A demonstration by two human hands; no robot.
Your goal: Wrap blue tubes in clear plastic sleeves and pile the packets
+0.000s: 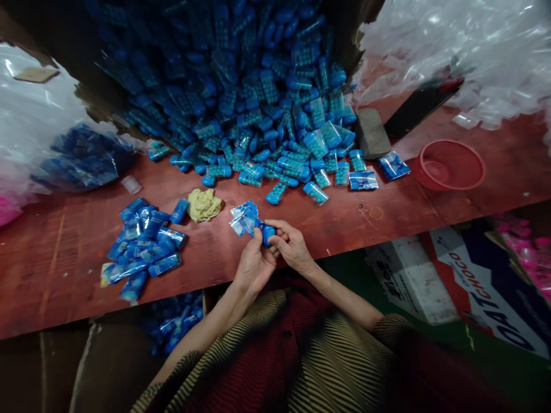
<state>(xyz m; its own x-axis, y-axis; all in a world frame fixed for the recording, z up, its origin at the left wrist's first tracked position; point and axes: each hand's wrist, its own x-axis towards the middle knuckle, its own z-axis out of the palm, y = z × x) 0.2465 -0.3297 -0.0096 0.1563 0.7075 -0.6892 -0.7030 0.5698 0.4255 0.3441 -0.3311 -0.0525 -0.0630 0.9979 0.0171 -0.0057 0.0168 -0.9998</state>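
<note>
My left hand (pixel 253 265) is closed on a small stack of clear and blue plastic sleeves (pixel 243 218), held just above the near edge of the red-brown table (pixel 64 275). My right hand (pixel 291 244) pinches a small blue case (pixel 267 234) at the mouth of the sleeves. A big heap of blue cases (pixel 258 97) spills from a torn cardboard box at the back. A pile of bagged blue cases (pixel 144 246) lies to the left of my hands.
A yellow crumpled cloth (pixel 204 205) lies beside the heap. A red plastic basket (pixel 450 164) sits at the right, near a dark block (pixel 372 133). Clear plastic bags (pixel 465 51) are piled at back right. Printed cartons (pixel 482 287) stand below the table edge.
</note>
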